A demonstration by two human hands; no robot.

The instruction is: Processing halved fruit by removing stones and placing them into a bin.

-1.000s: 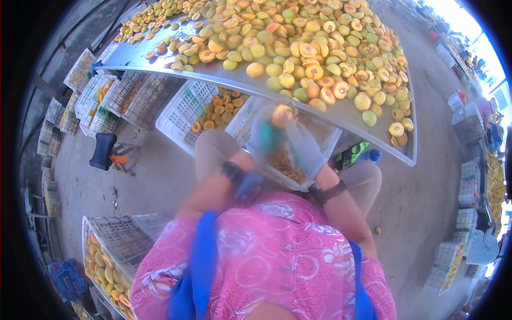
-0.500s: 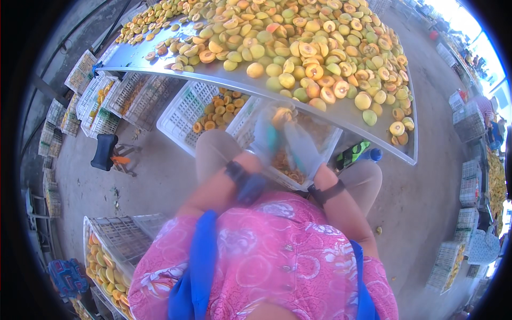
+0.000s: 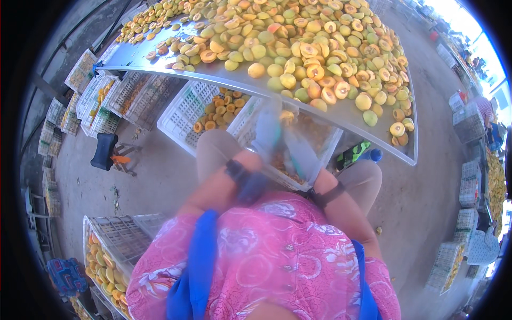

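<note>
Both of my hands wear pale, thin gloves and are above a white crate (image 3: pixel 332 140) in front of my knees, smeared by motion. A yellow peach (image 3: pixel 287 117) shows at the fingertips of my right hand (image 3: pixel 303 152), which seems closed around it; whether it is whole or halved is blurred. My left hand (image 3: pixel 266 130) is just left of the fruit, its fingers too smeared to read. Brownish-orange pieces (image 3: pixel 282 161) lie in the crate below. Ahead, a metal table (image 3: pixel 234 81) carries a heap of halved and whole yellow-green peaches (image 3: pixel 314 53).
Left of my hands stands a white crate (image 3: pixel 178 114) of pitted orange halves. A small stool (image 3: pixel 106 152) is farther left. A crate (image 3: pixel 120 237) of peach halves sits behind me at left. Beside my right knee are a green-black item (image 3: pixel 352 153) and a blue bottle (image 3: pixel 375 155).
My left hand's blurred fingers have drawn up and slightly away from the peach. The fruit has shifted a little to the right and down with my right hand.
</note>
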